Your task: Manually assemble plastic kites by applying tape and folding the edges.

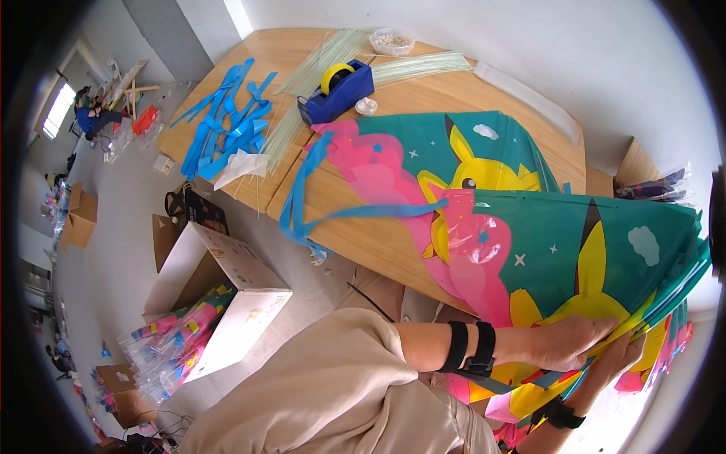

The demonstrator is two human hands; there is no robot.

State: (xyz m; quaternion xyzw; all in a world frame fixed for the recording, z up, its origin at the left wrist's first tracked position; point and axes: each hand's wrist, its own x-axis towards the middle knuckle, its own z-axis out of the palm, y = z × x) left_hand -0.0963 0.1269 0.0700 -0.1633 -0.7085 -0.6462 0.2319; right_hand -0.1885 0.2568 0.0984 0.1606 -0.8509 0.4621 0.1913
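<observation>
At the right, a green and pink kite sheet with a yellow cartoon figure hangs over the table's front edge. My left hand is closed on its lower folds, fingers curled in. Close beside it, my right hand grips the same gathered folds from below. A light blue ribbon runs from the sheet's pink corner across the table and droops over the edge. Beneath lies a second kite sheet of the same print. More folded printed sheets show below my hands. My fingertips are partly hidden by the material.
On the wooden table are blue ribbon strips, a blue tape dispenser, thin pale sticks and a clear tub. An open carton holding bagged colourful pieces stands on the floor at left. Another person sits far left.
</observation>
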